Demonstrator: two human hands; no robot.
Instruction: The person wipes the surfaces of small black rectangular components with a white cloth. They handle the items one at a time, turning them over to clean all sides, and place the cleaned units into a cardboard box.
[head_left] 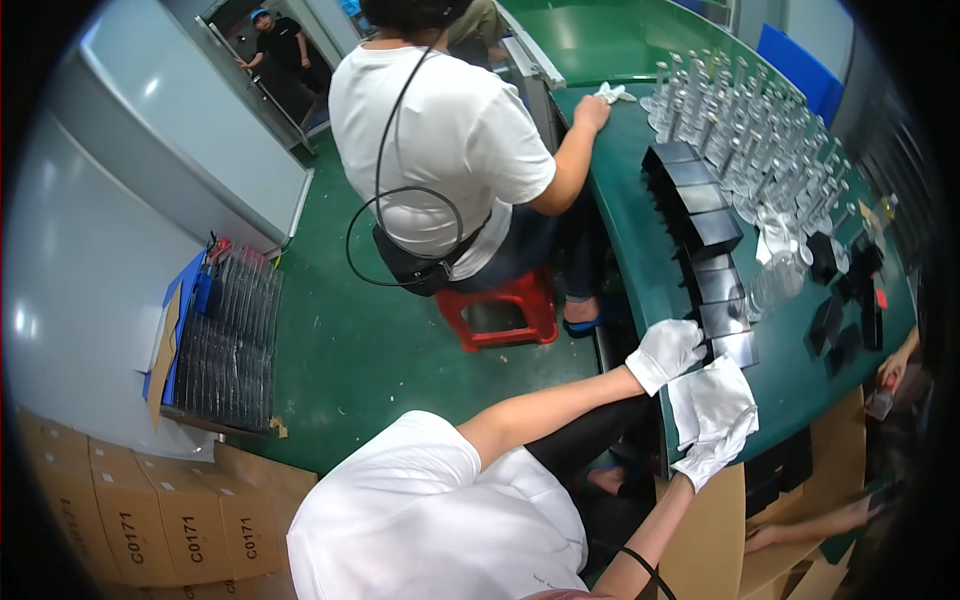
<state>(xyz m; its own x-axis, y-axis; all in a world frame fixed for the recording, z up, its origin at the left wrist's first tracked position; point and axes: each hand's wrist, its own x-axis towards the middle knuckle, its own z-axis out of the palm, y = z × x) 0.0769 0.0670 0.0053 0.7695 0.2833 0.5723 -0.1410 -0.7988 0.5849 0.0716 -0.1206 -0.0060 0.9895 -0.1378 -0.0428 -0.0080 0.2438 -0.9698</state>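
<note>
My left hand (pixel 665 355), in a white glove, is at the table's near-left edge, its fingers curled in beside a row of shiny black boxes (pixel 722 286). Whatever those fingers may hold is hidden. A white cloth (pixel 712 398) covers the spot just below the row's closest box (pixel 736 348). Closed on the cloth's lower end is my right hand (pixel 710 460), gloved in white too. Past the boxes lies a clear, bottle-like piece (pixel 775 285) on its side.
Many clear stemmed pieces (pixel 740 130) crowd the green table (pixel 625 170). Loose black parts (pixel 850 310) lie at its right. A co-worker (pixel 430 140) sits on a red stool (pixel 500 310) at left. Cardboard boxes (pixel 190 520) and a stack of clear trays (pixel 230 340) stand on the floor.
</note>
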